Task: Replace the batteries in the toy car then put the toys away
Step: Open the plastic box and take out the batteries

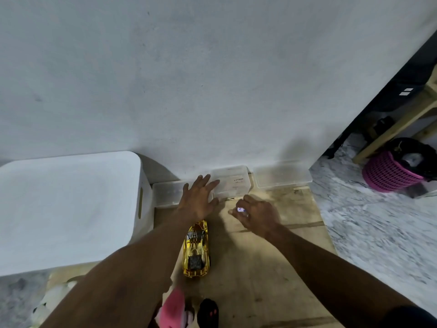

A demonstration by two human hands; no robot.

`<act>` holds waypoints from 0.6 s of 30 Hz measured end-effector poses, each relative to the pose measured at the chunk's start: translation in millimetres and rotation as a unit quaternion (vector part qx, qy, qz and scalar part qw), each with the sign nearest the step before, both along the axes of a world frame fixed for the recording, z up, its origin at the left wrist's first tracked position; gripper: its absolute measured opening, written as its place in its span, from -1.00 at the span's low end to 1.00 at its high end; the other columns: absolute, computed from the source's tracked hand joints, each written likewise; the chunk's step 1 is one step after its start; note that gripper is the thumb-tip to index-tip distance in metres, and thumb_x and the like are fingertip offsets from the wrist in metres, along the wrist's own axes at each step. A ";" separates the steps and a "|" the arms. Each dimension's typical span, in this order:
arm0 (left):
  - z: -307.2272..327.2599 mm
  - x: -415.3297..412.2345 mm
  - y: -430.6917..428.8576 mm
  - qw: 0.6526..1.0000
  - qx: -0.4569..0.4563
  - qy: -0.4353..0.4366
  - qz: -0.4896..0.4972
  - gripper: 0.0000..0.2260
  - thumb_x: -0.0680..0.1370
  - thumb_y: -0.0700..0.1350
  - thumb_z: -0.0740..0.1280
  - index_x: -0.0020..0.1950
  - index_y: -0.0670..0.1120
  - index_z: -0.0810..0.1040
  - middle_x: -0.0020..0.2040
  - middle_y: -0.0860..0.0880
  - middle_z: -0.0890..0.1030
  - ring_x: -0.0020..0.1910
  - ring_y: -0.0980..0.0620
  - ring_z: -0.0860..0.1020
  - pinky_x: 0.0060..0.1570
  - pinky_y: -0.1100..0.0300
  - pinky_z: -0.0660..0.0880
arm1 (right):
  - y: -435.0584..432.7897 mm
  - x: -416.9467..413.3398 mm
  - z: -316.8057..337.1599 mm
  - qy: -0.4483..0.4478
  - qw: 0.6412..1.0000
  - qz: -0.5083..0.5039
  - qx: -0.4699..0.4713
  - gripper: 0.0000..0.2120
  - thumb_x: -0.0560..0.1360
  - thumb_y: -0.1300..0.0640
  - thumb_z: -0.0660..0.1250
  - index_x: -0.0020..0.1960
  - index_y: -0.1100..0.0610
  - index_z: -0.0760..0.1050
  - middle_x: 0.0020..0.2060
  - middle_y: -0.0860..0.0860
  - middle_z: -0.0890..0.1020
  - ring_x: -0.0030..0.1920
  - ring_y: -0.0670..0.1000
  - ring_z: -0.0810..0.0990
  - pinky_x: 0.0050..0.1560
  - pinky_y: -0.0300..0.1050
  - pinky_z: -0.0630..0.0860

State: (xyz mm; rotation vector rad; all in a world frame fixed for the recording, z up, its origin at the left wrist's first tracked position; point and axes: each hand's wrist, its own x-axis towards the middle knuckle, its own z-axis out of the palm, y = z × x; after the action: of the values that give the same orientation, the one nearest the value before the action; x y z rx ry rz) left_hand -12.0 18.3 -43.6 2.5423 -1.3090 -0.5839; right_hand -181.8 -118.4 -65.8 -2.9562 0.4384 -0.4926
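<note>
A shiny gold toy car [196,250] lies on the brown cardboard sheet [272,268], nose toward the wall, partly under my left forearm. My left hand [198,197] is stretched out flat with fingers apart, touching the near edge of a clear plastic box [233,182] by the wall. My right hand [259,215] hovers just right of it, fingers curled around a small pale purplish thing [240,209] that is too blurred to name.
Two more clear boxes [166,194] [282,175] line the wall. A big white lidded bin [66,209] stands at left. Pink and black plush toys [186,311] lie near me. A pink basket [387,172] and wooden frame stand at right.
</note>
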 end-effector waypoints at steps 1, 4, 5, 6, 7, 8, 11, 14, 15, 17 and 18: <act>0.3 -1.3 1.9 1.000 -0.003 -0.001 0.003 -0.47 0.62 0.14 0.22 0.58 0.14 0.17 0.63 0.00 0.06 0.61 -0.05 -0.03 0.51 -0.23 0.00 | 5.5 -4.4 -5.4 0.005 1.000 0.001 -0.005 -0.76 0.38 -0.14 0.56 -0.24 0.01 0.63 -0.29 -0.08 0.62 -0.42 -0.02 0.59 -0.47 -0.25 0.41; 0.4 -2.1 7.6 1.000 -0.018 -0.005 0.013 -0.49 0.63 0.16 0.19 0.57 0.16 0.18 0.63 0.01 0.07 0.61 -0.04 -0.05 0.51 -0.22 -0.02 | 18.1 -15.1 -23.8 0.017 1.000 -0.004 -0.020 -0.75 0.37 -0.12 0.56 -0.25 0.04 0.63 -0.30 -0.05 0.61 -0.37 0.00 0.60 -0.47 -0.20 0.46; -0.4 -1.2 9.9 1.000 -0.021 -0.006 0.016 -0.50 0.63 0.16 0.18 0.57 0.17 0.19 0.63 0.01 0.07 0.61 -0.03 -0.05 0.50 -0.21 -0.02 | 20.8 -18.0 -30.5 0.025 0.999 -0.008 -0.035 -0.75 0.39 -0.12 0.54 -0.24 0.04 0.62 -0.29 -0.04 0.61 -0.33 0.01 0.61 -0.44 -0.18 0.49; -1.1 -0.3 12.1 1.000 -0.024 -0.009 0.019 -0.51 0.64 0.17 0.16 0.56 0.17 0.19 0.63 0.01 0.08 0.61 -0.02 -0.04 0.51 -0.21 -0.02 | 22.4 -20.9 -36.8 0.036 0.998 -0.015 -0.052 -0.75 0.44 -0.14 0.48 -0.20 0.04 0.62 -0.27 -0.03 0.61 -0.27 0.03 0.62 -0.40 -0.14 0.51; -2.1 0.3 14.9 0.999 -0.026 -0.012 0.022 -0.52 0.64 0.18 0.14 0.56 0.17 0.20 0.62 0.00 0.09 0.61 -0.02 -0.04 0.51 -0.21 -0.01 | 23.6 -23.3 -42.7 0.050 0.996 -0.024 -0.066 -0.74 0.50 -0.15 0.38 -0.16 0.04 0.61 -0.23 -0.02 0.61 -0.22 0.05 0.61 -0.34 -0.09 0.52; -2.9 0.9 17.4 0.999 -0.027 -0.017 0.025 -0.53 0.65 0.19 0.12 0.56 0.17 0.20 0.62 0.00 0.10 0.61 -0.02 -0.03 0.50 -0.21 -0.01 | 24.3 -25.2 -47.8 0.063 0.995 -0.034 -0.073 -0.70 0.55 -0.17 0.26 -0.11 0.04 0.60 -0.20 -0.01 0.61 -0.17 0.08 0.60 -0.27 -0.03 0.53; -5.4 0.8 25.6 0.999 -0.018 -0.039 0.033 -0.53 0.65 0.20 0.07 0.56 0.14 0.22 0.62 -0.01 0.13 0.61 -0.03 -0.01 0.50 -0.22 0.00 | 23.6 -27.0 -57.5 0.092 0.992 -0.047 -0.065 -0.63 0.60 -0.19 0.10 -0.03 0.01 0.57 -0.11 0.00 0.59 -0.08 0.11 0.55 -0.06 0.11 0.46; -7.8 -0.4 34.1 0.998 0.002 -0.048 0.040 -0.52 0.66 0.21 0.04 0.56 0.12 0.21 0.62 -0.02 0.12 0.61 -0.05 0.00 0.50 -0.23 0.01 | 21.5 -26.5 -60.8 0.099 0.993 -0.042 -0.047 -0.65 0.60 -0.21 0.11 0.01 -0.03 0.56 -0.06 -0.02 0.60 -0.02 0.10 0.54 0.00 0.11 0.43; -8.1 -0.5 36.2 0.998 0.008 -0.049 0.041 -0.52 0.66 0.21 0.03 0.56 0.12 0.20 0.62 -0.02 0.12 0.60 -0.05 0.00 0.51 -0.23 0.01 | 21.3 -26.3 -60.9 0.097 0.994 -0.044 -0.038 -0.66 0.59 -0.21 0.11 0.02 -0.03 0.56 -0.06 -0.03 0.60 -0.01 0.10 0.54 -0.01 0.10 0.43; -7.5 -1.0 39.4 0.998 0.016 -0.048 0.041 -0.52 0.66 0.20 0.03 0.56 0.11 0.20 0.61 -0.03 0.13 0.60 -0.06 0.01 0.51 -0.23 0.03 | 21.0 -26.0 -61.1 0.100 0.994 -0.045 -0.024 -0.66 0.59 -0.21 0.12 0.01 -0.03 0.57 -0.05 -0.03 0.60 -0.01 0.10 0.53 -0.04 0.08 0.45; -6.3 -1.3 40.7 0.998 0.016 -0.047 0.042 -0.52 0.66 0.20 0.04 0.56 0.11 0.20 0.61 -0.03 0.15 0.60 -0.06 0.03 0.51 -0.22 0.04 | 21.0 -26.3 -60.6 0.105 0.993 -0.045 -0.021 -0.65 0.59 -0.21 0.12 0.01 -0.03 0.57 -0.05 -0.04 0.60 -0.01 0.09 0.53 -0.05 0.08 0.45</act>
State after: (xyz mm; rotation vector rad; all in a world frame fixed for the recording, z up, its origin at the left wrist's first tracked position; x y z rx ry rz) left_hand -13.3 59.1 -49.9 2.6651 -1.2251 -0.4786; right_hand -208.1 -97.4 -126.4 -3.0518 0.5909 -0.2005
